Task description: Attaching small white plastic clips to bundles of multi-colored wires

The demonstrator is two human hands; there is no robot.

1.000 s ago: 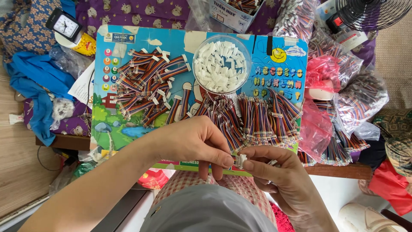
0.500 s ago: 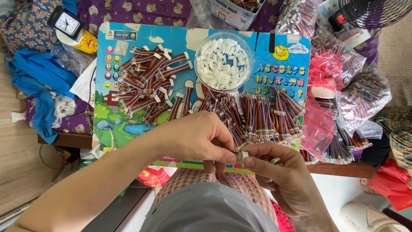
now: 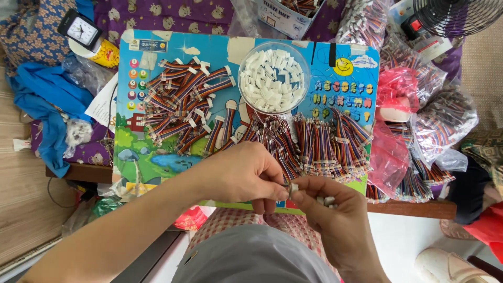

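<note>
A colourful children's picture board (image 3: 157, 157) lies flat as a work surface, resting on a low wooden table (image 3: 408, 208); on its left half, a loose pile of short rainbow ribbon cables with white ends (image 3: 183, 105); at its top centre, a clear round bowl (image 3: 273, 78) full of small white plastic connectors; along its lower right, a row of bare-ended rainbow cables (image 3: 325, 144). Left of the board, a crumpled blue cloth (image 3: 47, 105); above it, a small black clock (image 3: 79, 29); to the right, pink plastic bags (image 3: 390, 157) and clear bags of cables (image 3: 445, 123); top right, a fan (image 3: 458, 15).
</note>
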